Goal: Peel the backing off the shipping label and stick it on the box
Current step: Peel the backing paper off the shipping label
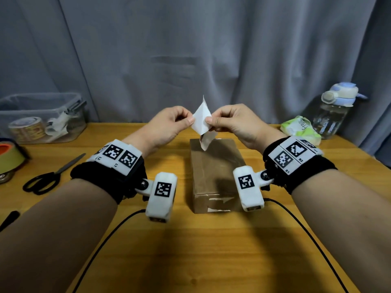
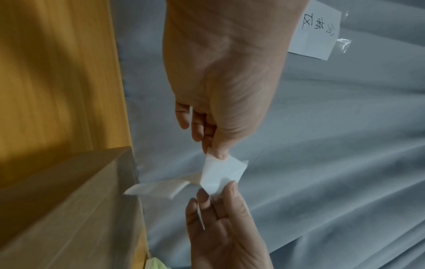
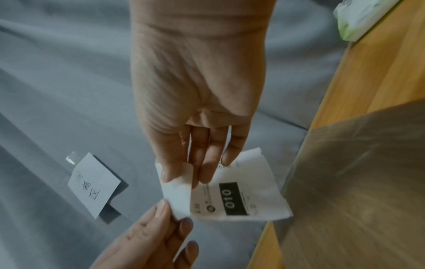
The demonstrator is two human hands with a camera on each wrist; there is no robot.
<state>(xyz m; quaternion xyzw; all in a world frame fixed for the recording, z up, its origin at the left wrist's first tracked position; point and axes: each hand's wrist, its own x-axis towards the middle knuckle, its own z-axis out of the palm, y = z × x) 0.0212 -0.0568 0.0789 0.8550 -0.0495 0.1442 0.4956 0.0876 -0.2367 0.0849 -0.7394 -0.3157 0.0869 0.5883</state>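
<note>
A brown cardboard box (image 1: 213, 172) lies lengthwise in the middle of the wooden table (image 1: 190, 240). Above its far end both hands hold the white shipping label (image 1: 201, 121) in the air, standing on one corner. My left hand (image 1: 189, 122) pinches its left edge and my right hand (image 1: 208, 120) pinches its right edge. In the right wrist view the printed face reading "010" (image 3: 241, 196) shows, with a blank white flap (image 3: 178, 193) folded away at one edge. My right hand's thumb (image 3: 168, 172) lies on that flap and my left hand (image 3: 176, 213) pinches its corner. A loose end (image 2: 158, 188) hangs toward the box (image 2: 69, 200).
A clear bin (image 1: 42, 117) with tape rolls stands at the back left, with scissors (image 1: 50, 174), a tape roll (image 1: 8, 157) and a black pen (image 1: 9, 218) nearer. A tissue pack (image 1: 300, 130) and water bottle (image 1: 334, 111) stand back right. A handwritten note (image 3: 94, 185) hangs on the grey curtain.
</note>
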